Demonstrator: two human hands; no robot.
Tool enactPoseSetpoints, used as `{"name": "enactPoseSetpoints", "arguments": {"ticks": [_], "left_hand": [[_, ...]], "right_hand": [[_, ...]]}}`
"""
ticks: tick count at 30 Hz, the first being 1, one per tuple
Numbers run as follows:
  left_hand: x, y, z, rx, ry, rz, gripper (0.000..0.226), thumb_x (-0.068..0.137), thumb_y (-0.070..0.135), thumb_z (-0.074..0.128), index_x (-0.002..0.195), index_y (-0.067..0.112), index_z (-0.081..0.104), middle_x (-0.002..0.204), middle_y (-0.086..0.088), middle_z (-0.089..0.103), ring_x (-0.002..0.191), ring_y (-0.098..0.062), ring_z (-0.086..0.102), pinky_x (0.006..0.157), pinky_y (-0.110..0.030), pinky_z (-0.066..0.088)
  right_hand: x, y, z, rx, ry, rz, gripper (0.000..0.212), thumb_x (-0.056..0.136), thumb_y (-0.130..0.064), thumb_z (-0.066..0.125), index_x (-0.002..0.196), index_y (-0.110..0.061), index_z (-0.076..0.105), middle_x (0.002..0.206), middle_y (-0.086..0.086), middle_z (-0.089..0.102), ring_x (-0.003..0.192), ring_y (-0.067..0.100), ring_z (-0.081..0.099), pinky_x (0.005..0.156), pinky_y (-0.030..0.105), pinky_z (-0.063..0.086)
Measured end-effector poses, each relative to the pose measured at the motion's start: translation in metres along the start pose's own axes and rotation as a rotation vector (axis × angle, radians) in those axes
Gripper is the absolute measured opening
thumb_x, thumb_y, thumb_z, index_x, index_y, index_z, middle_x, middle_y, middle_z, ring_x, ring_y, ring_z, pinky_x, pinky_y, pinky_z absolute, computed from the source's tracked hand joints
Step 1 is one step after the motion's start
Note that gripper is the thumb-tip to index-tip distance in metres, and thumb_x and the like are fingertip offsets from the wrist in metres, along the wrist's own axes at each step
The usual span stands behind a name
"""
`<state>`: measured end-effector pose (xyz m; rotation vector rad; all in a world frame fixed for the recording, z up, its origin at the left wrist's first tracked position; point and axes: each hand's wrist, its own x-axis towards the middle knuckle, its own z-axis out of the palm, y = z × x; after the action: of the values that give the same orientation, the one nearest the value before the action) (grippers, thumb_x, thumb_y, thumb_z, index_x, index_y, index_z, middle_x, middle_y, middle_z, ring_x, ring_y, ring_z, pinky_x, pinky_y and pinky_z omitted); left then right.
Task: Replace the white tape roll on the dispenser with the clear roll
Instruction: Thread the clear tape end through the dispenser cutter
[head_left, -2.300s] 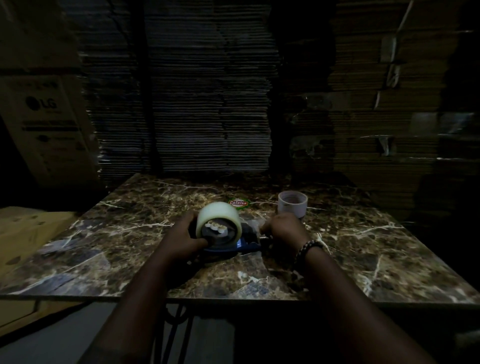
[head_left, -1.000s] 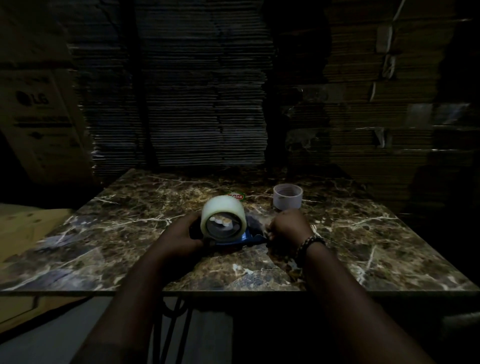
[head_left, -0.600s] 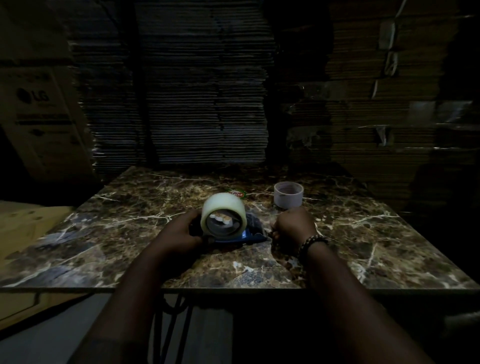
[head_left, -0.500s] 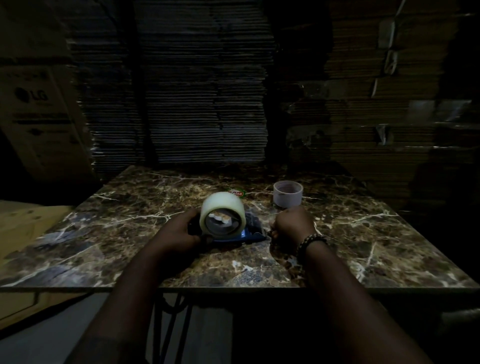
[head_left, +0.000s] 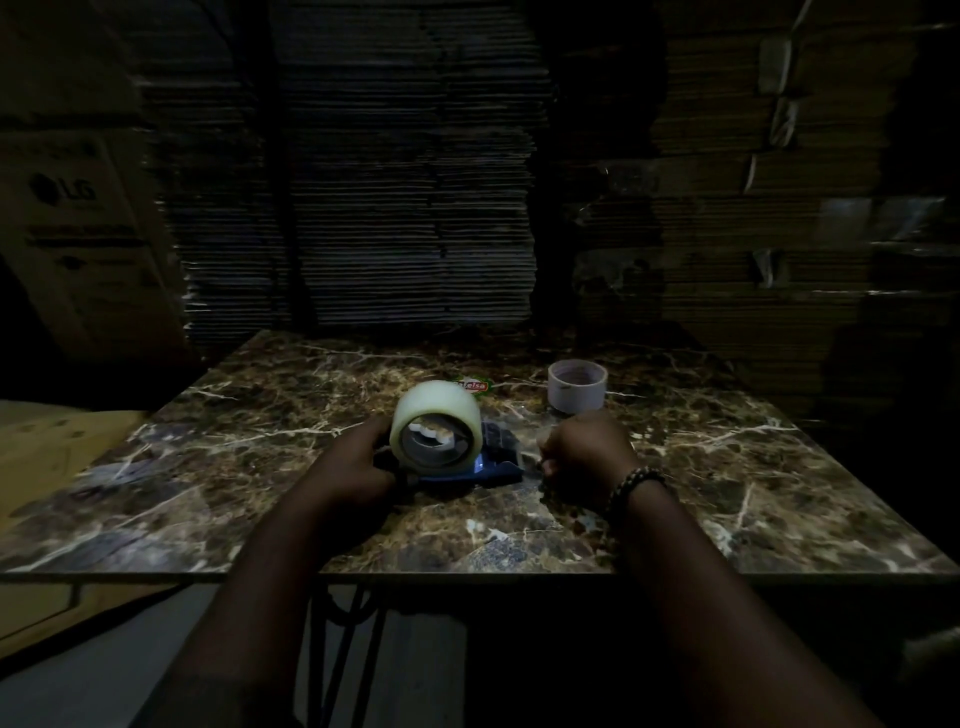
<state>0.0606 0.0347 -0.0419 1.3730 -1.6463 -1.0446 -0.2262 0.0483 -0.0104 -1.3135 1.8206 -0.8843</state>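
A thick, pale, translucent tape roll (head_left: 435, 408) sits on a blue tape dispenser (head_left: 496, 470) in the middle of the marble table (head_left: 727, 467), with its open core facing me. My left hand (head_left: 353, 467) grips the dispenser from the left, under the roll. My right hand (head_left: 587, 452) is a closed fist just right of the dispenser's front end, apart from it. Whether it pinches a tape end is too dark to tell. A thin whitish roll (head_left: 576, 392) stands on its own behind my right hand.
A small red and green label (head_left: 472, 385) lies on the table behind the dispenser. Tall stacks of flat cardboard (head_left: 363, 208) rise right behind the table. A large printed carton (head_left: 78, 234) stands at the left. The table's front edge lies over my forearms.
My right hand has drawn away from the dispenser's front to the right. My left hand has kept its grip, and the roll now shows its core more squarely.
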Motion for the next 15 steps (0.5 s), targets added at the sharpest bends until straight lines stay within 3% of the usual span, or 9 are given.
{"name": "enactPoseSetpoints", "arguments": {"ticks": [4, 7, 10, 12, 15], "left_hand": [[-0.001, 0.003, 0.0, 0.001, 0.016, 0.004, 0.069, 0.081, -0.014, 0.08, 0.139, 0.021, 0.063, 0.125, -0.003, 0.072, 0.111, -0.022, 0.072, 0.093, -0.05, 0.063], [-0.002, 0.0, 0.0, -0.078, -0.006, 0.008, 0.072, 0.081, -0.016, 0.08, 0.14, 0.022, 0.061, 0.127, -0.005, 0.072, 0.119, -0.026, 0.071, 0.094, -0.053, 0.063], [-0.004, 0.001, -0.005, -0.087, -0.01, 0.072, 0.085, 0.072, -0.003, 0.092, 0.144, 0.022, 0.054, 0.135, -0.003, 0.068, 0.128, -0.027, 0.067, 0.094, -0.041, 0.063], [-0.002, 0.006, -0.011, -0.025, 0.006, 0.11, 0.105, 0.063, 0.017, 0.102, 0.15, 0.033, 0.045, 0.147, 0.0, 0.059, 0.135, -0.025, 0.061, 0.103, -0.045, 0.059], [-0.002, 0.018, -0.009, 0.042, 0.088, 0.217, 0.104, 0.062, 0.04, 0.101, 0.144, 0.061, 0.04, 0.154, 0.004, 0.049, 0.139, -0.019, 0.052, 0.107, -0.043, 0.053]], "right_hand": [[-0.001, -0.001, -0.002, 0.162, -0.057, 0.024, 0.021, 0.092, 0.0, 0.06, 0.074, -0.012, 0.059, 0.074, 0.007, 0.065, 0.058, 0.014, 0.068, 0.054, 0.02, 0.056], [-0.008, -0.002, 0.002, 0.351, -0.075, 0.046, 0.018, 0.093, 0.004, 0.056, 0.081, -0.008, 0.058, 0.08, 0.012, 0.066, 0.066, 0.021, 0.07, 0.062, 0.029, 0.062], [-0.006, -0.001, 0.003, 0.409, -0.075, 0.045, 0.016, 0.092, 0.005, 0.056, 0.083, -0.008, 0.059, 0.08, 0.014, 0.066, 0.067, 0.024, 0.07, 0.067, 0.034, 0.063], [-0.006, -0.001, 0.004, 0.402, -0.084, 0.046, 0.017, 0.092, 0.006, 0.058, 0.082, -0.008, 0.059, 0.078, 0.013, 0.066, 0.063, 0.022, 0.07, 0.064, 0.031, 0.062], [-0.007, -0.003, 0.004, 0.392, -0.082, 0.048, 0.017, 0.091, 0.006, 0.058, 0.081, -0.008, 0.059, 0.079, 0.014, 0.067, 0.067, 0.024, 0.07, 0.07, 0.036, 0.064]]}}
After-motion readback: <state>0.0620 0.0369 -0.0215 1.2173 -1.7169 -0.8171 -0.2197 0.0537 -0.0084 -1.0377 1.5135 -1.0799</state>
